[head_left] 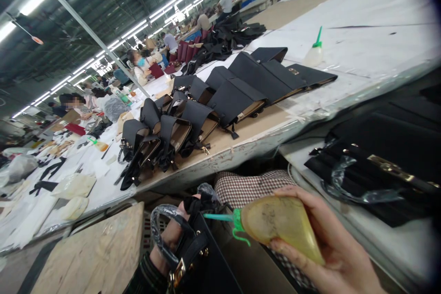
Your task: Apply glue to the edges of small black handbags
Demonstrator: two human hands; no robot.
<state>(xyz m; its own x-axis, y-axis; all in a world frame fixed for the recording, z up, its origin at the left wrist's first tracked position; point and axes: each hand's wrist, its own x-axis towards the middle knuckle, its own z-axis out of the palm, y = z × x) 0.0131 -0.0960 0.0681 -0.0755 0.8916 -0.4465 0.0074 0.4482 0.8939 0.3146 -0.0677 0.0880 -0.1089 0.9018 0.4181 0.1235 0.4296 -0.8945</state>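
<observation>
Two hands occupied: your right hand [330,234] grips a yellow squeeze bottle [279,220], nozzle [218,217] near the top edge of the black bag [210,262]; your left hand [172,233], partly hidden by the handle [155,225], grasps that bag's top. Checked cloth [241,186] lies just behind. Beyond, black bags [241,96] crowd the worktable's [237,149] near edge; white sheeting [372,23] offers you broader room rightward, around a second bottle [314,53].

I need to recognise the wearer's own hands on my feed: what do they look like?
The left hand is ungloved, partly hidden, with a dark sleeve marked by thin greenish stripes. The right hand is ungloved too; no sleeve, ring or watch shows on it.
</observation>
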